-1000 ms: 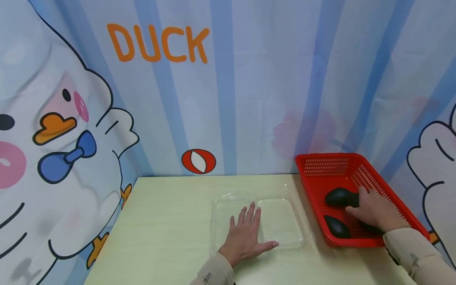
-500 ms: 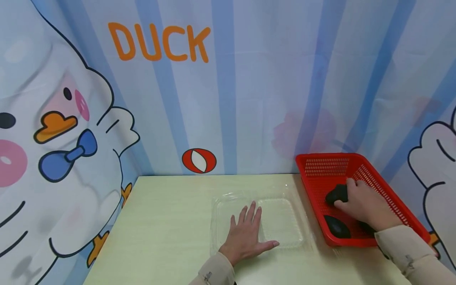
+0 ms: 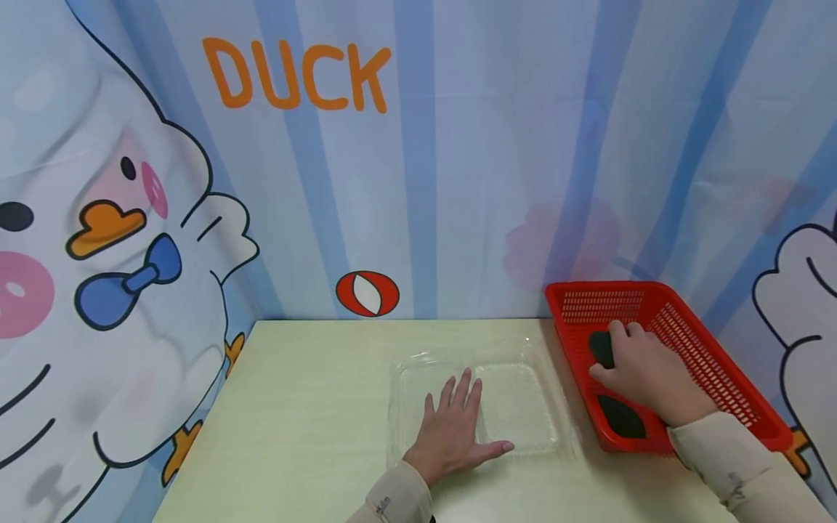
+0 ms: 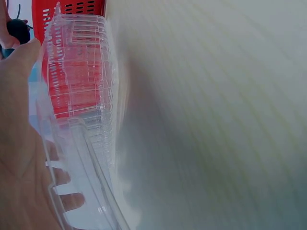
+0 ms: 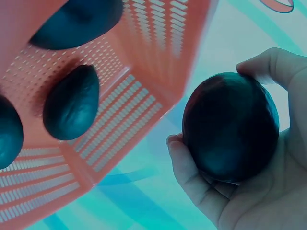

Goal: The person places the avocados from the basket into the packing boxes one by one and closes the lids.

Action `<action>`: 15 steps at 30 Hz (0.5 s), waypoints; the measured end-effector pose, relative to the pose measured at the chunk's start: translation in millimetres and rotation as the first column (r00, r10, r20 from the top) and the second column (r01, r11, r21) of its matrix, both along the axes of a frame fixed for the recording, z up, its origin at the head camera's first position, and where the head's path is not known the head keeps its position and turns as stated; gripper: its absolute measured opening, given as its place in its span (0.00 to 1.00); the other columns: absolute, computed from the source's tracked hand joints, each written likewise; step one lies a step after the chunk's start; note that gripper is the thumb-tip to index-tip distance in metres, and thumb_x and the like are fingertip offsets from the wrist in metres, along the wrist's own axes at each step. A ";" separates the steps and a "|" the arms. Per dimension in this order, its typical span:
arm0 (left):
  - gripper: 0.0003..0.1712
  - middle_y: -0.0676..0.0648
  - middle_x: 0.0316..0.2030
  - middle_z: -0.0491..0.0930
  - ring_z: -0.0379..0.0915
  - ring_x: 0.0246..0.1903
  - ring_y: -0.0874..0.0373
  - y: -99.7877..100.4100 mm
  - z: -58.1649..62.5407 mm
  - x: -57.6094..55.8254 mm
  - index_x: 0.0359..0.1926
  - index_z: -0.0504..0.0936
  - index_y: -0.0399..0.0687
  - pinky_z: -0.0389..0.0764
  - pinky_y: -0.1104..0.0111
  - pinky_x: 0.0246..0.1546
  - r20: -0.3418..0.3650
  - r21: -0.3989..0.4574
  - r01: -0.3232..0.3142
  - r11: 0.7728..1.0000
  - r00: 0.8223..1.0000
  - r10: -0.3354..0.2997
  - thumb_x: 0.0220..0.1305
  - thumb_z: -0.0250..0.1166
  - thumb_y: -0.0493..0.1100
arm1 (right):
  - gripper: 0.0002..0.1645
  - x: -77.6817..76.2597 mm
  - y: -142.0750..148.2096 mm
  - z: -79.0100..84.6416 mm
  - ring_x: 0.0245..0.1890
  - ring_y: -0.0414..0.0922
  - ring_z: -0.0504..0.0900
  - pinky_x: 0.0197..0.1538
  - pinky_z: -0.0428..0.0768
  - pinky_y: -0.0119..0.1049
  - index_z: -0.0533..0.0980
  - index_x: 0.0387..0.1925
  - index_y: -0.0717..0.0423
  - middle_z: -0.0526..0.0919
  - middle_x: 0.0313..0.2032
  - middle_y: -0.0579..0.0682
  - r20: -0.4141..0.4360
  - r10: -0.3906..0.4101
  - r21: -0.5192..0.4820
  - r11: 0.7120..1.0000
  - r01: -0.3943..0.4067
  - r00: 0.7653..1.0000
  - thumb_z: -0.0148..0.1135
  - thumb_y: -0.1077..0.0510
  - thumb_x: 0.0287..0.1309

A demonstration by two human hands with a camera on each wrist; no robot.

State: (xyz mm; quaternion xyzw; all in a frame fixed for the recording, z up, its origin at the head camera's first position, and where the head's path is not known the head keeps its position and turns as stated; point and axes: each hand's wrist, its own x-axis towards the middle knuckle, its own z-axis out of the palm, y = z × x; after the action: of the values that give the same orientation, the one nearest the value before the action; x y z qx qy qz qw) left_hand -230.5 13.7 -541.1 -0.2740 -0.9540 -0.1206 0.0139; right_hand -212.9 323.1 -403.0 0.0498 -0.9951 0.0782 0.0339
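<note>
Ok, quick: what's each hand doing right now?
Left hand: open, fingers spread over the clear plastic container.
Right hand: closed around a dark avocado.

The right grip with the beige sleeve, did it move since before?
Yes. In the head view, the right grip moved left and upward, judged against the red, perforated plastic basket.

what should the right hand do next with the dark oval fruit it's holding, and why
Probably carry the smooth, dark oval fruit left toward the clear plastic container: the right hand grips it, apart from the red perforated plastic basket in the right wrist view, and the left hand lies spread at the container, seemingly steadying it.
</note>
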 end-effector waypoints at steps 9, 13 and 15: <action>0.66 0.46 0.81 0.46 0.50 0.77 0.43 -0.4 0.0 -0.6 0.81 0.51 0.51 0.64 0.34 0.64 0.001 0.001 0.003 1.000 1.000 -0.003 0.54 0.44 0.89 | 0.42 -2.0 -26.0 -0.1 0.31 0.52 0.77 0.30 0.83 0.49 0.65 0.58 0.73 0.76 0.42 0.68 -0.012 0.023 0.018 1.000 -0.023 1.000 0.70 0.47 0.56; 0.65 0.46 0.81 0.46 0.51 0.77 0.43 -0.9 1.5 0.5 0.81 0.51 0.51 0.64 0.34 0.64 0.000 -0.004 0.001 1.000 1.000 -0.001 0.55 0.45 0.88 | 0.36 -1.0 -35.2 -0.7 0.30 0.50 0.74 0.29 0.82 0.48 0.67 0.53 0.70 0.75 0.37 0.63 -0.023 0.034 0.026 0.999 -0.034 0.999 0.71 0.47 0.55; 0.65 0.45 0.81 0.46 0.51 0.77 0.43 -0.9 2.3 0.9 0.81 0.51 0.51 0.64 0.34 0.64 0.005 0.002 0.001 1.000 1.000 -0.001 0.55 0.46 0.87 | 0.36 -0.5 -40.1 -1.2 0.31 0.51 0.74 0.30 0.81 0.49 0.68 0.52 0.69 0.75 0.37 0.62 -0.027 0.033 0.038 0.999 -0.032 0.999 0.71 0.47 0.54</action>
State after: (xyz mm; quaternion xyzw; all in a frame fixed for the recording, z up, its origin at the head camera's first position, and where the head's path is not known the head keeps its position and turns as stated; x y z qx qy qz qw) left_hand -229.5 12.7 -538.8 -0.2742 -0.9538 -0.1223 0.0115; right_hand -213.4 282.9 -404.2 0.0678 -0.9949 0.0592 0.0454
